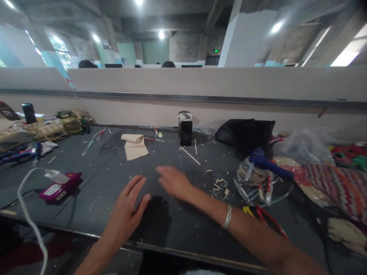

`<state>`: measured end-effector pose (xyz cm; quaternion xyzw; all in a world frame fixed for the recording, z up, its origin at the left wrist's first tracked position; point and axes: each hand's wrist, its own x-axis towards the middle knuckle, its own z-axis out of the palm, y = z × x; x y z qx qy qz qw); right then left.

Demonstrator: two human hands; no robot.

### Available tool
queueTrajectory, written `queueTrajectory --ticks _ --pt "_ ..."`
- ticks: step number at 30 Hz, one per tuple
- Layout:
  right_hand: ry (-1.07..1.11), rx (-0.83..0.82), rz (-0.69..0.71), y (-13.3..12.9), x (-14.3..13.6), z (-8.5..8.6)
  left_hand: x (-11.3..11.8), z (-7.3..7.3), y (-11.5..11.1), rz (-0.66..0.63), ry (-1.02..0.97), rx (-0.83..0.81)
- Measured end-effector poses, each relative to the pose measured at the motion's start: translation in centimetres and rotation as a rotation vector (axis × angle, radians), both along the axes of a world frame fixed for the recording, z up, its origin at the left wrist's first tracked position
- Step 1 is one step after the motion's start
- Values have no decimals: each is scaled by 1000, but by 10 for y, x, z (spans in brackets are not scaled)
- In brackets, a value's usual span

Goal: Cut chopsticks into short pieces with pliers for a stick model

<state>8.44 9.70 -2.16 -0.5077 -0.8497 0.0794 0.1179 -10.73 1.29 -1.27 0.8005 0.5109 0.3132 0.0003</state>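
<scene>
My left hand [128,206] is just above the dark table [100,191] near its front edge, thumb apart from the outstretched fingers and nothing in it. To its right, my right hand [175,184] reaches across low over the table, fingers stretched out and slightly blurred, also holding nothing. A silver bracelet [227,217] circles the right wrist. Beyond the hands lies a partly rolled sheet of tan sandpaper-like material [135,149]. A black phone [186,133] stands upright against a white round container [185,115]. Small wood scraps [218,184] and thin sticks [190,156] lie right of my right hand.
A purple power strip [61,187] with a white plug and cable sits at the left. On the right are a blue glue gun [271,163], a roll of clear tape [248,171], red-handled pliers [268,219] and a black bag [246,133]. A low partition [160,82] runs along the back.
</scene>
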Motion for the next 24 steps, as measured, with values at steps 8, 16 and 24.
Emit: queueTrajectory --ticks 8,16,24 --pt "-116 -75 -591 35 94 14 88 -47 6 -360 276 -131" --pt "-124 36 -719 -22 112 20 172 -63 107 -412 355 -81" --pt "-141 -7 -703 -42 122 19 155 -58 187 -53 340 -170"
